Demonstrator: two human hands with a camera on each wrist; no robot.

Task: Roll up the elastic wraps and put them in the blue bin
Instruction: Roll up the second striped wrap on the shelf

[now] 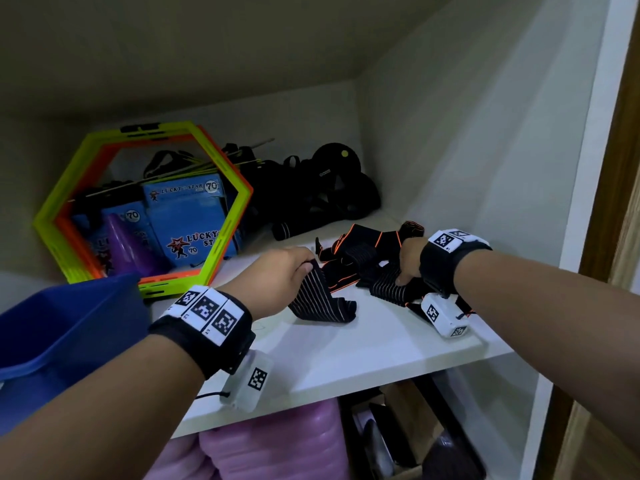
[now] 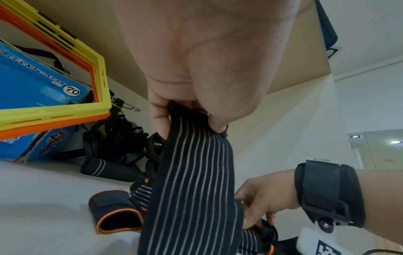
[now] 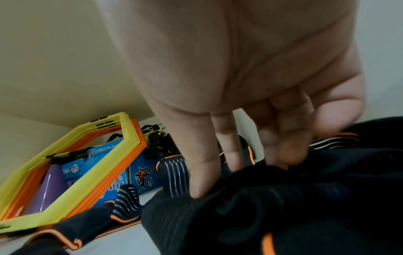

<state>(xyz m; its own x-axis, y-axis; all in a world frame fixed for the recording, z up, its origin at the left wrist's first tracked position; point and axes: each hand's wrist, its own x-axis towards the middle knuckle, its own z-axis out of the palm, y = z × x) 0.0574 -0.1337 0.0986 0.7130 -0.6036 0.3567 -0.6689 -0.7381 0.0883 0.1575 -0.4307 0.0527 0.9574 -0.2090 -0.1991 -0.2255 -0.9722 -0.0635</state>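
Gripping one striped wrap (image 1: 320, 299), both hands (image 1: 282, 271) (image 1: 410, 261).

Bare white shelf (image 1: 346, 348) lies open near me, between my wrists. Left, the blue bin (image 1: 62, 327) blocks the edge; behind it the hexagon frames (image 1: 221, 233) and black gear (image 1: 311, 192) fill the far side.

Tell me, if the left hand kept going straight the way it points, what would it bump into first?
Probably the tangled pile of elastic wraps just ahead of the left hand, which already pinches a striped wrap. Depth is hard to judge; the black gear sits further back.
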